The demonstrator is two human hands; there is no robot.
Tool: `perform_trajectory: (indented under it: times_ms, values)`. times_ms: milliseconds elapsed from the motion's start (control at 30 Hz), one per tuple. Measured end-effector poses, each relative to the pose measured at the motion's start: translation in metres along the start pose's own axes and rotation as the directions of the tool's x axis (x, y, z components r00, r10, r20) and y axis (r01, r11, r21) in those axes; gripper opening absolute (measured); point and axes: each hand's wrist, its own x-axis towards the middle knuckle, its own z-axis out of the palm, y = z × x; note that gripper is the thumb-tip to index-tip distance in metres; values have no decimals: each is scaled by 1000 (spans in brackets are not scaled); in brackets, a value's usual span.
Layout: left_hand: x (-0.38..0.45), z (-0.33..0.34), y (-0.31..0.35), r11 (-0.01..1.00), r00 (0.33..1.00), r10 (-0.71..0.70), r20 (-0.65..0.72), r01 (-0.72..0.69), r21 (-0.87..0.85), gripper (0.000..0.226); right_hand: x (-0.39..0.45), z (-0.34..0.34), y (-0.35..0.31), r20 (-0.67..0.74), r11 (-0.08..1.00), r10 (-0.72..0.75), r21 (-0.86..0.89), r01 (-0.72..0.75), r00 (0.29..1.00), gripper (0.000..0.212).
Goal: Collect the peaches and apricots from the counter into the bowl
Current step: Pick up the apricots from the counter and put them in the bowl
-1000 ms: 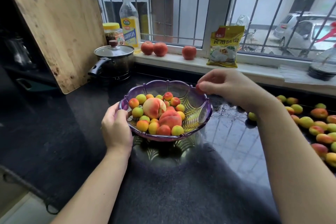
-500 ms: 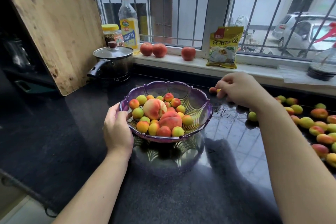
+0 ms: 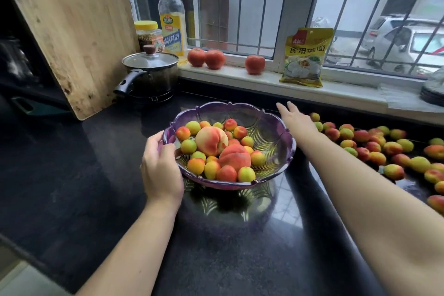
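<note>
The bowl (image 3: 276,127) is purple with leafy lines. The fruit (image 3: 211,142) is red, orange, and green. The counter (image 3: 72,175) is shiny black. The bag (image 3: 304,57) is yellow.

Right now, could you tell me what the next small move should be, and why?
Probably swing the open, empty right hand rightward to the nearest apricots on the counter and pick one up; many remain outside the bowl, whose rim the left hand grips.

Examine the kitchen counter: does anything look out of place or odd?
Yes. Many apricots lie scattered loose on the wet black counter right of the purple bowl, instead of in it.
</note>
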Motion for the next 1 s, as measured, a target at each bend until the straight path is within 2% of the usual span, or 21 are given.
perform_trajectory:
  times_ms: [67,167,200,267,333,367,433,467,533,600,633,700,767,867,1000]
  values:
    - [-1,-1,1,1000,1000,-2,1,2,-3,40,8,0,-1,10,997,-2,-72,3,1000,66]
    - [0,-1,1,1000,1000,1,7,-1,-2,39,8,2,-6,-81,997,-50,-67,45,995,39]
    - [0,-1,1,1000,1000,2,6,-2,-2,36,5,0,-7,-130,999,-47,0,47,990,38]
    - [1,-1,1,1000,1000,-1,9,1,-7,33,-7,-12,-7,-272,961,46,275,32,961,36]
    - [1,-1,1,1000,1000,-7,12,7,5,34,-31,-35,-8,-367,824,145,559,93,919,28]
    - [1,-1,1,1000,1000,-7,10,7,10,34,-48,-49,-8,-371,746,137,649,151,918,23]
    - [1,-1,1,1000,1000,-7,-2,7,14,33,-89,-76,-11,-329,622,-24,734,272,944,14]
    - [0,-1,2,1000,1000,-10,-4,11,14,32,-109,-86,-16,-293,608,-149,726,321,944,10]
    - [-1,-1,3,1000,1000,-19,-2,19,11,30,-134,-92,-26,-151,702,-365,604,378,919,5]
    - [-2,-1,5,1000,1000,-21,-3,21,14,30,-143,-83,-38,16,830,-441,389,400,898,5]
    - [-3,-1,6,1000,1000,-22,-2,22,19,30,-143,-76,-43,56,864,-430,314,393,901,9]
    - [-4,-2,7,999,1000,-22,3,22,28,32,-140,-67,-46,8,889,-373,291,355,928,17]
    - [-4,-2,7,1000,1000,-23,4,23,20,32,-135,-66,-39,-131,867,-280,391,309,951,16]
    - [-4,-1,7,1000,1000,-24,-1,24,4,28,-123,-65,-20,-315,835,-63,504,223,947,17]
    - [-5,-1,6,1000,1000,-28,-4,28,5,29,-106,-43,4,-329,866,156,499,31,931,23]
